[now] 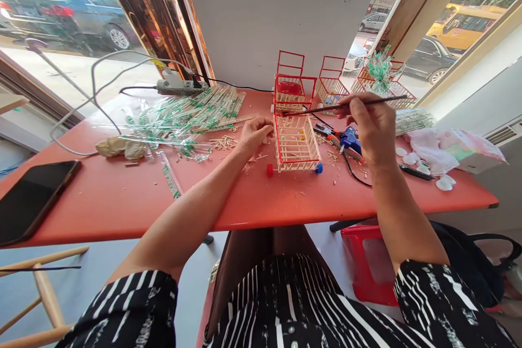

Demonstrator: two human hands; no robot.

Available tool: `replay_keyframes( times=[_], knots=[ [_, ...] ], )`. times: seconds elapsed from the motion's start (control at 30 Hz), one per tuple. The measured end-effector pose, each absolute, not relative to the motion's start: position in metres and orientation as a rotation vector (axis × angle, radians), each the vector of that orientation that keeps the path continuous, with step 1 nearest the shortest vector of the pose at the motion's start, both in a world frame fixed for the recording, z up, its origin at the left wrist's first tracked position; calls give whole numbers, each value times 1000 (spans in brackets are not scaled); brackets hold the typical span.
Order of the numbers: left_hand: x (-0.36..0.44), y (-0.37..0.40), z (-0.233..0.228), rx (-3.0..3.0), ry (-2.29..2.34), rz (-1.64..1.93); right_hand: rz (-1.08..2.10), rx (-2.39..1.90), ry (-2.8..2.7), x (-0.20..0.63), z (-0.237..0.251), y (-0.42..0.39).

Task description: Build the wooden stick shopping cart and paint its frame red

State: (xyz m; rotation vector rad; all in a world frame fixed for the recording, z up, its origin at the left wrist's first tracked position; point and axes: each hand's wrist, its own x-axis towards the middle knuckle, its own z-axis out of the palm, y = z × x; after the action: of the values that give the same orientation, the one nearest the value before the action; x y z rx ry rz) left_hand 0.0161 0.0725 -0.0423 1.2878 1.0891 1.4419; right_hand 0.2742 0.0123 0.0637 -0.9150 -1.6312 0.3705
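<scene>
A miniature shopping cart (297,144) made of thin wooden sticks stands on the table in front of me. Its upper rim is red, with a red wheel (269,170) and a blue wheel (318,168) at the near end. At its far left corner, my left hand (258,133) pinches the cart's edge, the exact contact partly hidden by the fingers. My right hand (369,119) grips a slim dark paintbrush (326,109) above the cart's right side. The brush tip points left, at the red far rim. Red-framed handles (291,63) rise behind.
More red-trimmed stick carts (332,81) stand toward the back right. Wrapped sticks (191,114) lie in a pile at left, near a power strip (181,87). A blue glue gun (350,140) with its cord lies right of the cart. A phone (35,198) rests at far left.
</scene>
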Motion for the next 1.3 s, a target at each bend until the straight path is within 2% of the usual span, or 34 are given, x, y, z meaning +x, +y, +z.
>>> replay_keyframes(
  times=[0.23,0.67,1.3],
  knots=[
    [14,69,-42,1305,1085,1430,203,-857,-1668,254,55,33],
    [16,59,-34,1295,1076,1379,178,-641,-1752,270,33,36],
    [16,68,-42,1329,1094,1404,21,-692,-1696,270,30,34]
  ],
)
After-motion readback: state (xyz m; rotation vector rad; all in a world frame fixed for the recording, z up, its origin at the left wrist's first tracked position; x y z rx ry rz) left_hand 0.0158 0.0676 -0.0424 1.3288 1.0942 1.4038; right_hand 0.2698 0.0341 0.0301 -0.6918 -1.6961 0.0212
